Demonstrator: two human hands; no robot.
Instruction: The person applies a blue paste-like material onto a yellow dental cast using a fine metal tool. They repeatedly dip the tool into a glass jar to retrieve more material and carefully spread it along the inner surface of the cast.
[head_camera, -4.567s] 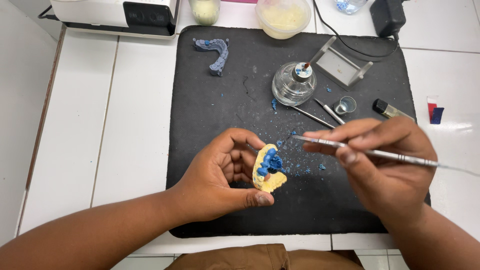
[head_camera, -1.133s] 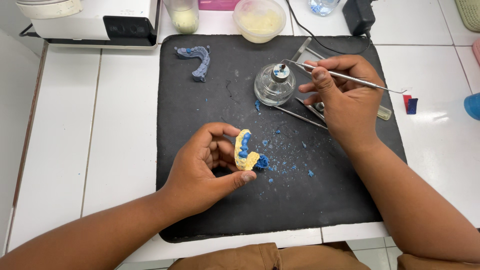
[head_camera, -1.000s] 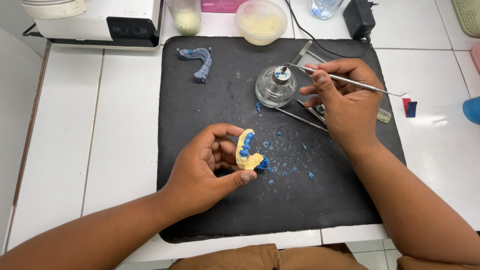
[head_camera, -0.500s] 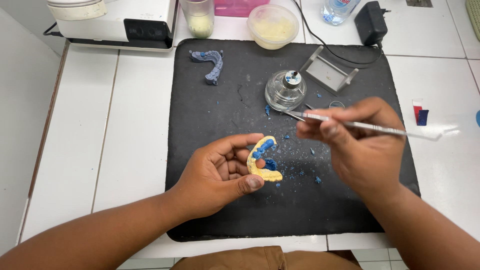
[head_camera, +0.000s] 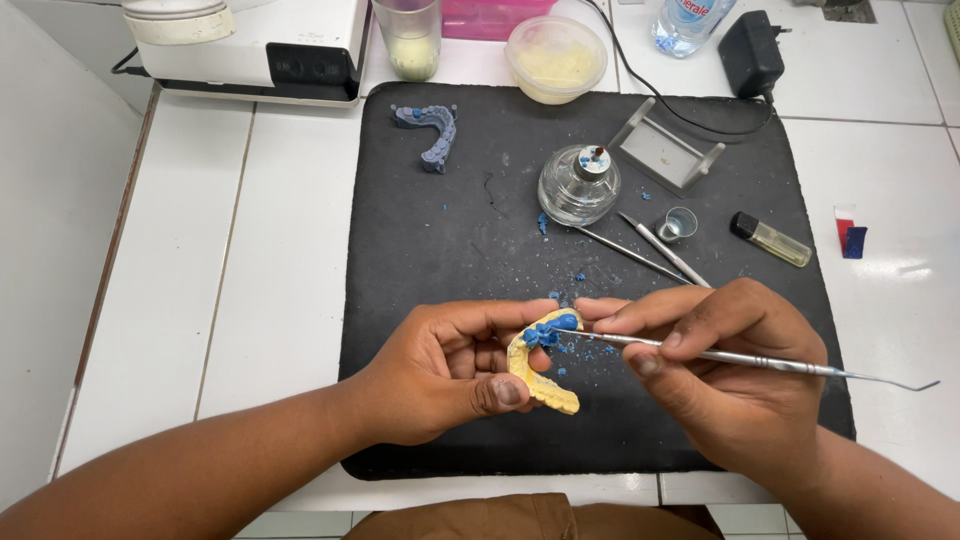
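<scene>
Head view: our left hand (head_camera: 440, 375) pinches the yellow dental cast (head_camera: 535, 372) over the black mat (head_camera: 450, 240); our right hand (head_camera: 730, 375) grips the metal carver (head_camera: 760, 358), whose tip could slip and gouge the blue wax (head_camera: 550, 328)

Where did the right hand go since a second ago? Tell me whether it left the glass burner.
Yes. The right hand came back from beside the glass burner toward the person, its metal tool now at the yellow dental cast.

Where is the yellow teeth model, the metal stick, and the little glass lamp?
yellow teeth model (head_camera: 548, 388): head view, on its lower curved part.
metal stick (head_camera: 760, 360): head view, on the shaft beside the right hand.
little glass lamp (head_camera: 577, 190): head view, on its round glass body.
</scene>
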